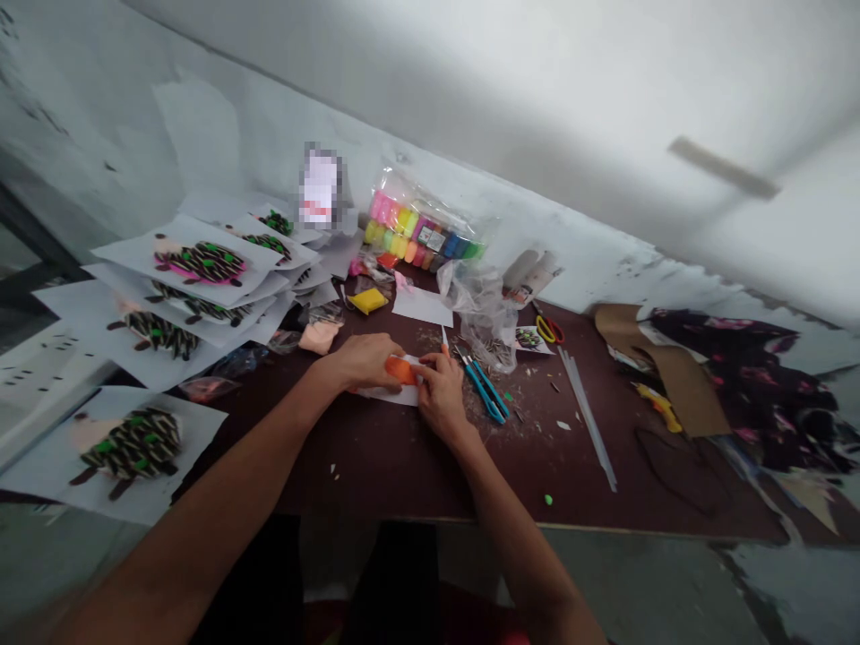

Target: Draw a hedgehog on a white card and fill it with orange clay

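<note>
A flat piece of orange modelling clay [401,371] lies on a small white paper [393,394] near the middle of the table. My left hand [368,360] reaches over it from the left, closed, with fingers and thumb around the clay. From the right, my right hand [440,391] is closed with bent fingers pressing at the clay's right edge. Just beyond the right fingers lies a thin pointed tool with an orange handle [444,342], partly hidden. Blue-handled cutters [489,392] rest right of that hand among brown scraps.
Papers with spiky hedgehog figures [202,262] are stacked at left. A pack of coloured clay [423,233] leans on the wall, near a clear plastic bag [480,309]. Scissors [549,328], clear glue sticks [588,421], a yellow tool [657,406] and dark floral cloth [732,376] lie right.
</note>
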{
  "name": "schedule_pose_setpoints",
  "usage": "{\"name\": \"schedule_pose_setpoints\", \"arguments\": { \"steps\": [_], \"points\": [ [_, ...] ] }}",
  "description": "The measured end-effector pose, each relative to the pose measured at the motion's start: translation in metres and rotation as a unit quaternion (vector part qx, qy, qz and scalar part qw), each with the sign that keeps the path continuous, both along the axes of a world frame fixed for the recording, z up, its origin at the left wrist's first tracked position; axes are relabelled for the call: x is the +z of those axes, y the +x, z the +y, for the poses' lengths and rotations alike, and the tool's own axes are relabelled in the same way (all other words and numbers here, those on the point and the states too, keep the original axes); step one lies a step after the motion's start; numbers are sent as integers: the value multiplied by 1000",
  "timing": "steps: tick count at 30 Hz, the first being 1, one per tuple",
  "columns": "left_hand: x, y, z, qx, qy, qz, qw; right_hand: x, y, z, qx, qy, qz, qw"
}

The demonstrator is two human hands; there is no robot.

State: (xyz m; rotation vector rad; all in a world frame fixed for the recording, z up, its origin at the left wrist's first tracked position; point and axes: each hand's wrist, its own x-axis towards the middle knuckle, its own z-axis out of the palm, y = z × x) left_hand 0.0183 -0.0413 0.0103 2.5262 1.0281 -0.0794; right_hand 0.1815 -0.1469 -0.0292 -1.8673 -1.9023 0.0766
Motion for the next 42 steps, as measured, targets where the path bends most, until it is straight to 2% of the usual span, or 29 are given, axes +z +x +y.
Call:
{"name": "schedule_pose_setpoints", "arguments": {
  "steps": [5, 12, 18, 25, 30, 36, 42],
  "points": [
    [1, -1, 0, -3, -9, 7, 1000, 2, 1, 0, -38, 9, 3, 999],
    [6, -2, -2, 8, -18, 14, 1000, 2, -1, 0, -9, -19, -32, 999],
    [8, -2, -3, 18, -18, 24, 999, 6, 8, -5, -45, 2, -22, 999],
    [8, -3, -2, 14, -7, 39, 999, 9, 1, -7, -11, -20, -45, 999],
    [12, -3, -4, 20, -11, 42, 999, 10, 3, -16, -48, 6, -35, 998],
    [8, -4, -3, 13, -7, 38, 999, 9, -3, -33, -35, 6, -63, 997],
    [8, -5, -4, 10, -10, 30, 999, 8, -7, -30, -17, -1, -69, 997]
  ]
}}
